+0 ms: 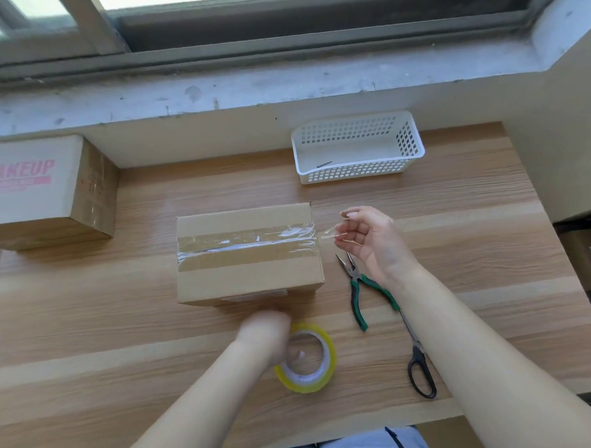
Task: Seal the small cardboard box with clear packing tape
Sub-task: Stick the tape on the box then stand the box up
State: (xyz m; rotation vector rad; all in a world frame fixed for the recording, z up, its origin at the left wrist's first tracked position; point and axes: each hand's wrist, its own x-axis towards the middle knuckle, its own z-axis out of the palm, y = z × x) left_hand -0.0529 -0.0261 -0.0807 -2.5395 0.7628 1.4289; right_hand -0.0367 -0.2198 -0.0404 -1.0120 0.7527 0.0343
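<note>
The box (246, 279) sits mid-worktop (123, 330), tape (248, 247) across its top. Our right hand (368, 241) pinches the tape's loose end just off the box's right edge. Our left hand (267, 332), blurred, grips the roll (327, 363) in front of the box.

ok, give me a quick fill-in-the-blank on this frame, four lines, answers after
1. The tape roll at the blurred left hand has a ____ rim.
2. The pliers beside the small cardboard box have ____ handles.
3. The scissors have ____ handles.
4. The right hand holds the end of the clear tape just off the box's ____ edge.

Answers: yellow; green; black; right
</note>
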